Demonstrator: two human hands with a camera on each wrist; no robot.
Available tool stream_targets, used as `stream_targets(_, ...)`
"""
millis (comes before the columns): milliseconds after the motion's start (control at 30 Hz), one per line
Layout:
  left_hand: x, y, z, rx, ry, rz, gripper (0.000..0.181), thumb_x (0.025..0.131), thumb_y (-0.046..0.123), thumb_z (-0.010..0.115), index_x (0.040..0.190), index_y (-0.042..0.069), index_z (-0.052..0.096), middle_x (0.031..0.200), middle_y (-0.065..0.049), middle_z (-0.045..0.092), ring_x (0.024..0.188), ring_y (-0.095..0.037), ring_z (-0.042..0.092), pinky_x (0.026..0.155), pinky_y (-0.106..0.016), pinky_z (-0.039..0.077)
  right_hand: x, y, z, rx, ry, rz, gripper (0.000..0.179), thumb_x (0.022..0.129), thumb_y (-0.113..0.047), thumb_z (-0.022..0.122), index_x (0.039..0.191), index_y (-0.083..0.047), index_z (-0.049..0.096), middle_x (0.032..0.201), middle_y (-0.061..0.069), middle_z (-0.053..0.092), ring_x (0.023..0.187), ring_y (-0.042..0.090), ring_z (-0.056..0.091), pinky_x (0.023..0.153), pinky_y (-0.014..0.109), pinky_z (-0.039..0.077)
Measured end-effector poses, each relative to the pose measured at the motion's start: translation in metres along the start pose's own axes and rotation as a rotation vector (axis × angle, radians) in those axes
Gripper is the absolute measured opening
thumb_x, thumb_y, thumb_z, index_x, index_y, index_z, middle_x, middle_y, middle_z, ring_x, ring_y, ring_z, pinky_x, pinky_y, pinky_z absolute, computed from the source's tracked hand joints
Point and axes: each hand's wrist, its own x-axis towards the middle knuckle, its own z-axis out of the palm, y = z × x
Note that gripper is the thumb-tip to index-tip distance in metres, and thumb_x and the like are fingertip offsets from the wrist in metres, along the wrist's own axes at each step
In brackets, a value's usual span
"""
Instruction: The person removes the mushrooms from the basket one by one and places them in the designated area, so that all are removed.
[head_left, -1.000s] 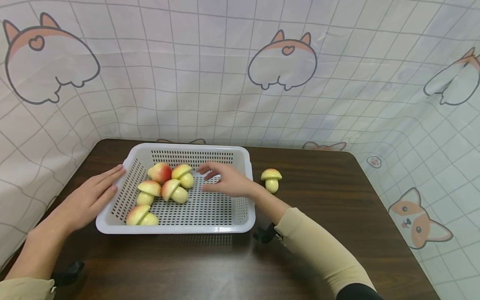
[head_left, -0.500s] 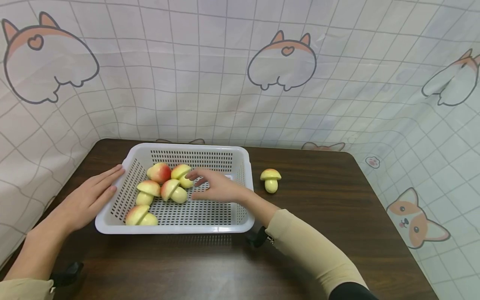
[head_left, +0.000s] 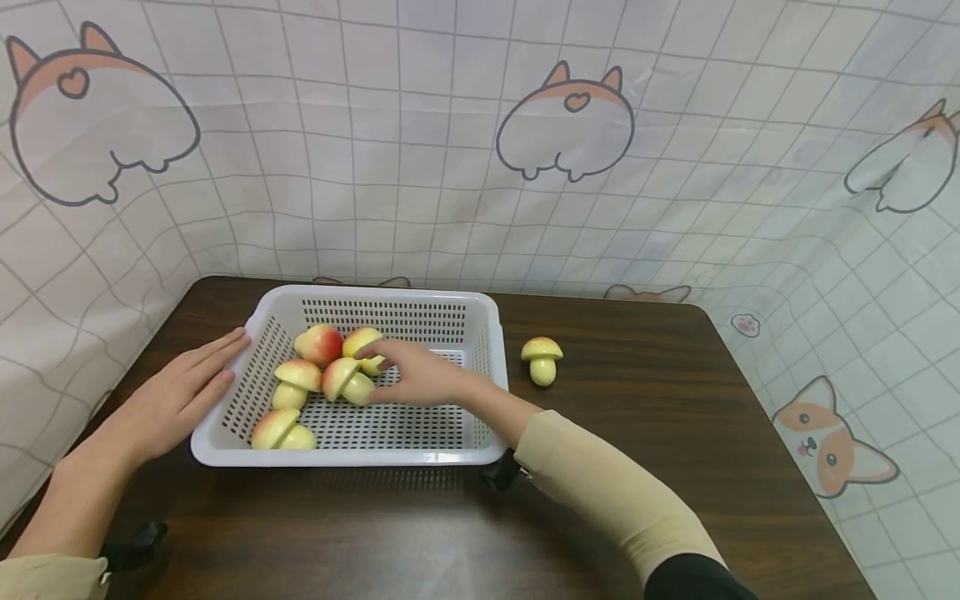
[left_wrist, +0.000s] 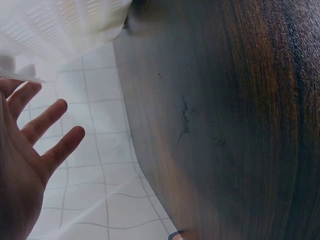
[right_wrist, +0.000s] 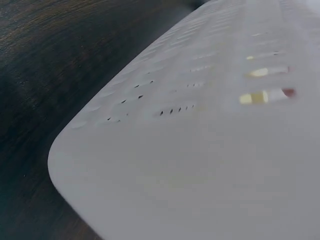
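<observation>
Left fingers (head_left: 213, 362) spread at basket rim (head_left: 212, 423); right fingers (head_left: 392, 350) apart at mushrooms (head_left: 357, 387), bare mesh (head_left: 408, 432) nearside.

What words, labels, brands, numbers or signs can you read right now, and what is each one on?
None: no readable text in any current view.
White basket: no lettering visible.
Mushroom-shaped pieces: none visible.
Wall sheet: pictures only, including cartoon dogs, hearts and a paw print.
Black wrist device near the left hand: too small and dark to tell.
</observation>
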Motion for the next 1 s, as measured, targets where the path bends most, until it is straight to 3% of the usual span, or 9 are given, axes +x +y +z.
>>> stream_targets(267,0.000,-0.001,0.000,-0.007,0.003,-0.004,0.051,0.106,0.019,0.053,0.155,0.008,0.045,0.162,-0.015,0.038,0.140,-0.045,0.038,0.118,-0.023,0.010,0.006,-0.003,0.004,-0.084,-0.034,-0.058,0.064,0.092,-0.017,0.077,0.148,-0.004,0.049,0.148,0.008,0.053,0.131,0.023,0.053,0.105,0.027,0.040)
stream_targets(533,0.000,-0.001,0.001,-0.010,0.000,0.003,0.051,0.107,0.018,0.052,0.156,0.008,0.044,0.162,-0.015,0.037,0.141,-0.043,0.038,0.115,-0.019,0.007,0.005,-0.002,0.009,-0.157,-0.097,-0.066,0.078,0.091,-0.021,0.079,0.156,-0.005,0.039,0.158,0.007,0.043,0.144,0.015,0.037,0.113,0.023,0.025)
stream_targets(1000,0.000,-0.001,0.002,0.011,-0.001,0.019,0.052,0.108,0.018,0.051,0.158,0.009,0.041,0.163,-0.014,0.035,0.144,-0.040,0.035,0.117,-0.021,0.007,0.002,-0.003,0.013,-0.187,-0.103,-0.057,0.081,0.089,-0.019,0.080,0.159,-0.012,0.038,0.156,0.011,0.042,0.138,0.017,0.043,0.109,0.030,0.035)
